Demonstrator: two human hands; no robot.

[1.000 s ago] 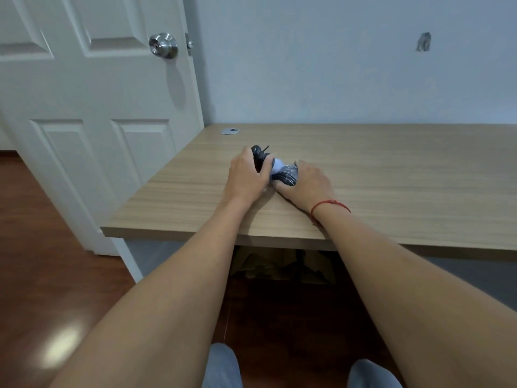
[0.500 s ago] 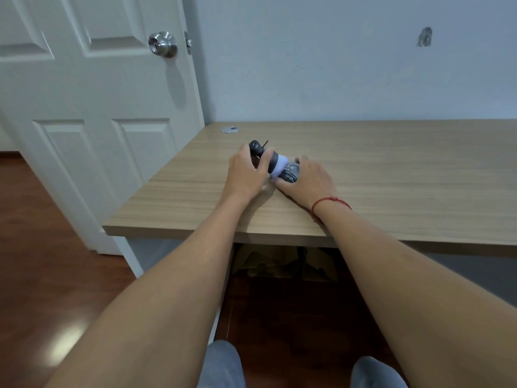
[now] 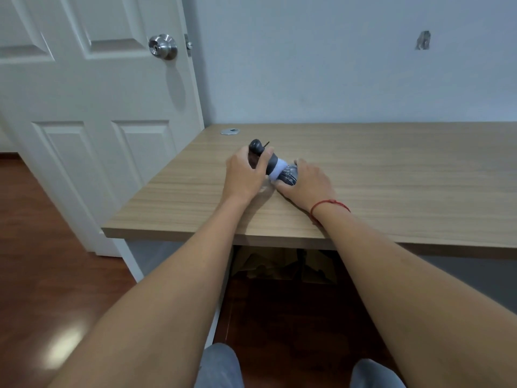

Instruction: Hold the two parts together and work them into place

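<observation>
A small dark grey object [image 3: 275, 166] with a white band around its middle lies on the wooden desk [image 3: 391, 175]. My left hand [image 3: 246, 177] grips its dark rounded end, thumb over the top. My right hand [image 3: 307, 182] holds the other, patterned grey end, fingers curled over it. A thin black stalk sticks out near the rounded end. A red string bracelet [image 3: 330, 204] circles my right wrist. Much of the object is hidden under both hands.
A white panelled door [image 3: 92, 107] with a steel knob [image 3: 163, 46] stands at the left, close to the desk corner. A round metal grommet [image 3: 230, 131] sits at the desk's back left. Cardboard boxes [image 3: 279, 264] lie under the desk. My knees show below.
The object has turned so its dark rounded end points further up and back-left, showing more of the white band. Both hands stay on it and shifted slightly with it.
</observation>
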